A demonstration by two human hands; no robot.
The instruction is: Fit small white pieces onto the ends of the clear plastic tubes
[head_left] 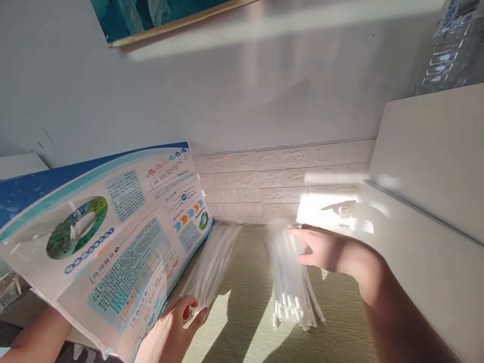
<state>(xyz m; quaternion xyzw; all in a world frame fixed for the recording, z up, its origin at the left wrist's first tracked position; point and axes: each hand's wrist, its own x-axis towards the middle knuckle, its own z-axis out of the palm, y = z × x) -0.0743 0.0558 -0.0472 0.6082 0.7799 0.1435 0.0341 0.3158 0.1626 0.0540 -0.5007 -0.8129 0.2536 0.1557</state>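
Observation:
Two bundles of long, thin, whitish straw-like sticks lie on the table. The left bundle point(215, 262) stretches toward the wall. My left hand point(174, 322) is at its near end, with thumb and index finger curled around it. The right bundle point(289, 282) shows its blunt white ends fanned out toward me, and its far part is blurred. My right hand point(321, 247) grips the far right side of this bundle, thumb below and fingers over it. A large printed sheet point(151, 252) with blue edges and text stands tilted on the left, hiding part of my left forearm.
Behind the table point(249, 302) is a wall with white brick-pattern panelling point(249, 179). White box-like panels point(427, 151) stand on the right, with clear plastic bottles point(449, 55) above. A framed picture point(162, 20) hangs at the top. Sunlight and shadows streak the table.

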